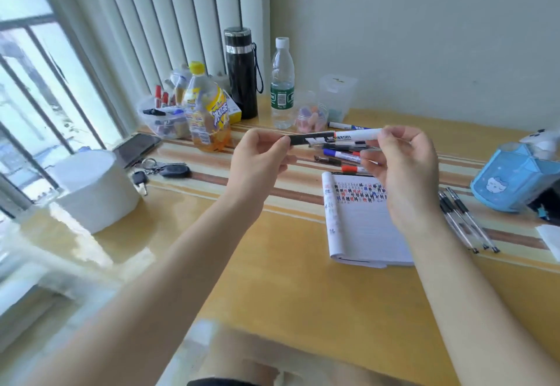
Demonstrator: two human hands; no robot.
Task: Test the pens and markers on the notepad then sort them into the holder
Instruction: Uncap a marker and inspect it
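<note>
On the yellow desk point(272, 264) the open notepad point(363, 234), with rows of coloured test marks along its top, lies with the blue holder point(503, 179) well to its right, 3 pens point(463, 219) between them, and a cluster of loose markers point(342, 155) just beyond its top edge. Above and left of the notepad, the left hand point(257, 164) and right hand point(406, 167) hold 1 marker point(333, 137) level in the air. The left fingers point(282, 140) pinch its black cap end, and the right fingers point(391, 134) curl round its white barrel.

Holder point(504, 181) cut by right edge; notepad point(363, 228) part-hidden.
</note>
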